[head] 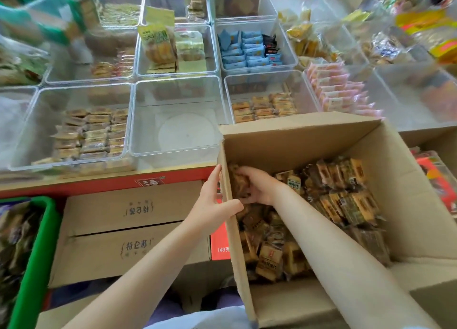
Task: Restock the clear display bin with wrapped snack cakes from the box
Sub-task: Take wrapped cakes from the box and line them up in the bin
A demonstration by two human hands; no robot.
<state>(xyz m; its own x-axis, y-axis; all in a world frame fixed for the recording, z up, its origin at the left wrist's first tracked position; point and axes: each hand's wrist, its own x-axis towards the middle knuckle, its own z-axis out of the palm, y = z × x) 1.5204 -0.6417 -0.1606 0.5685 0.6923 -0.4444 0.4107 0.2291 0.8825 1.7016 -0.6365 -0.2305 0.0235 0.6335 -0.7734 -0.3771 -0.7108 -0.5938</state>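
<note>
Shop display counter (103, 180) with a red front edge, covered in rows of clear plastic bins holding wrapped snacks. Far bins are blurred. One clear bin (138, 131) in the front row, middle, holds nothing but a round mark on its floor. Bin to its left (34, 131) holds rows of tan wrapped bars; bin to its right (228, 98) has a few orange-brown packs. Behind it, a bin of blue packs (247, 50). Further right, a bin of pink packs (338, 89).

Below the counter edge, closed cardboard cartons (133, 232) with printed characters are stacked. Green crate (37, 249) at far left with dark wrapped items.

Open cardboard box (296, 140) sits at lower right, just in front of the empty bin, full of brown wrapped snack cakes (341, 192).

Left hand (215, 200) grips the box's left wall, fingers outside, thumb hooked over the rim. Right hand (259, 187) is inside the box at its near-left corner, fingers curled round a clump of cakes (238, 184), grasping them. The rest of the cakes lie loose, right of and below that hand. No cakes in the empty bin.
</note>
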